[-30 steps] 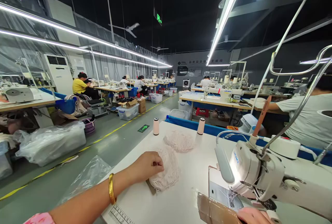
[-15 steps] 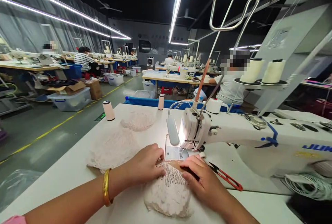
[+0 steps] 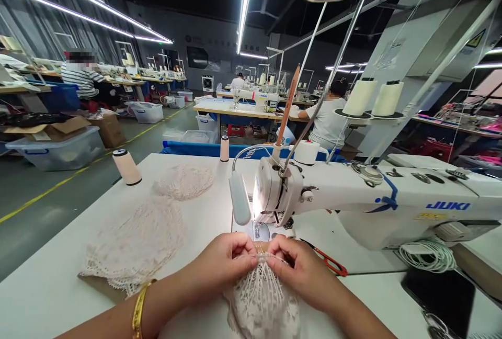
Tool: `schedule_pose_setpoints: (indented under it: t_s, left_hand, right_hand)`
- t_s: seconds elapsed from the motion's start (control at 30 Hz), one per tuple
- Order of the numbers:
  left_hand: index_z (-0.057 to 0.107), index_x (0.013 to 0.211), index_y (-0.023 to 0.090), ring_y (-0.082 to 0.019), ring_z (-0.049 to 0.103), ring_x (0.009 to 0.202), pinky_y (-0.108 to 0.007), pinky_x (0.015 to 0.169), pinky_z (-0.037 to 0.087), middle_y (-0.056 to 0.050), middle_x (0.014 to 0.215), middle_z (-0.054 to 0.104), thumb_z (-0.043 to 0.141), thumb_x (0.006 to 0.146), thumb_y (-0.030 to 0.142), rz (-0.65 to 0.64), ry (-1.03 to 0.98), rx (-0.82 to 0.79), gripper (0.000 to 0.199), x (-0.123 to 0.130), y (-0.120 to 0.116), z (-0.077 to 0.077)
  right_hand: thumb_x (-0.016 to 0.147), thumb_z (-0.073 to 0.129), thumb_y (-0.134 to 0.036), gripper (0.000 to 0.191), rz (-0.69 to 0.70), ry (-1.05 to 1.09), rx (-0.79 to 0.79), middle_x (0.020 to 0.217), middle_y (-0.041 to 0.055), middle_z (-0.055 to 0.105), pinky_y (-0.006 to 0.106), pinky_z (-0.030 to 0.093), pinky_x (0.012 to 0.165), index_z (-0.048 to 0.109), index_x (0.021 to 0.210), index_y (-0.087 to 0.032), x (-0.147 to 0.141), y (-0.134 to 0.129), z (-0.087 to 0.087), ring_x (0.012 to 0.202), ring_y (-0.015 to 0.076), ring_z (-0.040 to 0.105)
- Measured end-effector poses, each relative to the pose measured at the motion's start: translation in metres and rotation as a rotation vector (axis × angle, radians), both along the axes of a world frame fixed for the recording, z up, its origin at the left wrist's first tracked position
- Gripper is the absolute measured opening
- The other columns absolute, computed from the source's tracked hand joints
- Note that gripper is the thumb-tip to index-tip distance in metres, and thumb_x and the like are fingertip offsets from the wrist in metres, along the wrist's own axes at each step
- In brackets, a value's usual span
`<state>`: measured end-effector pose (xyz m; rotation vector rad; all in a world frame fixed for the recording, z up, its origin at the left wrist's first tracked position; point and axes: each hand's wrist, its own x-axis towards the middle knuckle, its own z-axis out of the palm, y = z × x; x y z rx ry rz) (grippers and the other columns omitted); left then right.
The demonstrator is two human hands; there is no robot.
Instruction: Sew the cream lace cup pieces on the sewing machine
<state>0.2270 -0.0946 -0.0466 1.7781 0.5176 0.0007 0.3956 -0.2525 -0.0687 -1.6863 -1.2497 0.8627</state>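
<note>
Both hands pinch the top edge of a pale lace piece (image 3: 261, 297) just in front of the sewing machine (image 3: 282, 187). My left hand (image 3: 227, 258) holds the edge between thumb and fingers. My right hand (image 3: 298, 266) grips the same edge a short way to the right, thumb and fingers closed. The lace hangs gathered from there toward me. Its top edge lies close to the lit needle area (image 3: 261, 229). Red-handled thread snips (image 3: 333, 264) lie on the table right of my right hand.
More lace (image 3: 137, 239) is heaped on the left of the table, with a smaller lace piece (image 3: 184, 181) behind. Two thread spools, one pale cone (image 3: 127, 167) and another (image 3: 224, 149), stand near the back edge. A dark phone-like slab (image 3: 439, 297) lies at right. A co-worker (image 3: 329, 114) sits ahead.
My hands have drawn closer together along the lace's top edge, which is now bunched between them. The whole view has shifted to the right.
</note>
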Motion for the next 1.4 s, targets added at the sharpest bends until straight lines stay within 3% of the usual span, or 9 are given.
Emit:
schedule_pose_setpoints:
  t_s: [0.13, 0.23, 0.33, 0.53, 0.77, 0.93, 1.03, 1.27, 1.4]
  left_hand:
    - [0.060, 0.080, 0.022, -0.020, 0.053, 0.079, -0.029, 0.069, 0.038, 0.001, 0.080, 0.060, 0.064, 0.084, 0.046, 0.050, -0.089, 0.164, 0.025, 0.001, -0.002, -0.018]
    - [0.062, 0.081, 0.022, -0.022, 0.059, 0.084, -0.030, 0.074, 0.043, 0.000, 0.084, 0.066, 0.062, 0.088, 0.044, 0.044, -0.144, 0.215, 0.023, -0.001, -0.004, -0.025]
    - [0.064, 0.081, 0.022, -0.022, 0.060, 0.084, -0.030, 0.074, 0.044, -0.001, 0.086, 0.070, 0.063, 0.090, 0.045, 0.041, -0.157, 0.243, 0.024, -0.002, -0.005, -0.028]
    - [0.065, 0.086, 0.023, -0.024, 0.064, 0.088, -0.033, 0.079, 0.048, -0.003, 0.091, 0.074, 0.066, 0.086, 0.049, 0.054, -0.207, 0.193, 0.026, 0.003, -0.007, -0.029]
    - [0.052, 0.079, 0.024, -0.020, 0.056, 0.075, -0.030, 0.069, 0.043, 0.001, 0.078, 0.065, 0.067, 0.082, 0.046, 0.131, -0.186, 0.199, 0.027, 0.004, -0.013, -0.030]
    - [0.070, 0.094, 0.024, -0.023, 0.061, 0.082, -0.032, 0.074, 0.047, -0.002, 0.086, 0.069, 0.069, 0.083, 0.049, 0.121, -0.221, 0.159, 0.028, 0.007, -0.009, -0.040]
    - [0.071, 0.087, 0.023, -0.022, 0.060, 0.080, -0.032, 0.074, 0.047, -0.001, 0.082, 0.067, 0.069, 0.085, 0.049, 0.118, -0.240, 0.163, 0.026, 0.008, -0.007, -0.043]
    - [0.063, 0.076, 0.024, -0.025, 0.061, 0.089, -0.036, 0.082, 0.047, -0.004, 0.091, 0.069, 0.066, 0.090, 0.046, 0.070, -0.203, 0.379, 0.027, 0.006, -0.003, -0.029]
    - [0.059, 0.076, 0.023, -0.031, 0.060, 0.098, -0.044, 0.088, 0.046, -0.008, 0.099, 0.070, 0.066, 0.091, 0.042, 0.054, -0.053, 0.591, 0.025, 0.008, 0.000, -0.041]
  right_hand:
    - [0.098, 0.061, -0.042, 0.020, -0.031, -0.160, 0.091, 0.086, -0.0008, 0.062, 0.030, 0.040, 0.074, 0.063, 0.092, -0.024, -0.006, 0.003, -0.004, 0.082, 0.0198, 0.055]
    - [0.099, 0.064, -0.045, 0.020, -0.045, -0.167, 0.133, 0.099, 0.0013, 0.068, 0.032, 0.044, 0.081, 0.066, 0.104, -0.026, -0.009, 0.004, -0.010, 0.093, 0.0224, 0.060]
    - [0.101, 0.063, -0.044, 0.019, -0.042, -0.131, 0.141, 0.097, 0.0010, 0.070, 0.032, 0.045, 0.082, 0.065, 0.100, -0.025, -0.010, 0.005, -0.014, 0.093, 0.0223, 0.062]
    - [0.104, 0.059, -0.040, 0.018, -0.067, -0.141, 0.171, 0.096, 0.0014, 0.072, 0.033, 0.044, 0.084, 0.066, 0.095, -0.025, -0.011, 0.007, -0.018, 0.094, 0.0224, 0.065]
    - [0.105, 0.060, -0.034, 0.018, -0.093, -0.267, 0.245, 0.090, -0.0006, 0.072, 0.032, 0.044, 0.081, 0.067, 0.091, -0.026, -0.012, 0.004, -0.024, 0.088, 0.0209, 0.066]
    - [0.106, 0.059, -0.031, 0.018, -0.082, -0.321, 0.296, 0.090, -0.0008, 0.074, 0.031, 0.044, 0.079, 0.066, 0.090, -0.026, -0.011, 0.003, -0.027, 0.086, 0.0198, 0.067]
    - [0.108, 0.058, -0.033, 0.020, -0.083, -0.343, 0.292, 0.089, -0.0010, 0.073, 0.031, 0.045, 0.078, 0.065, 0.091, -0.026, -0.011, 0.003, -0.027, 0.085, 0.0193, 0.067]
    - [0.106, 0.055, -0.030, 0.019, -0.104, -0.475, 0.261, 0.085, -0.0006, 0.071, 0.030, 0.044, 0.072, 0.061, 0.090, -0.025, -0.011, 0.006, -0.029, 0.080, 0.0195, 0.064]
    - [0.103, 0.052, -0.020, 0.020, -0.132, -0.595, 0.235, 0.080, 0.0003, 0.067, 0.031, 0.044, 0.069, 0.054, 0.083, -0.025, -0.012, 0.018, -0.036, 0.076, 0.0207, 0.061]
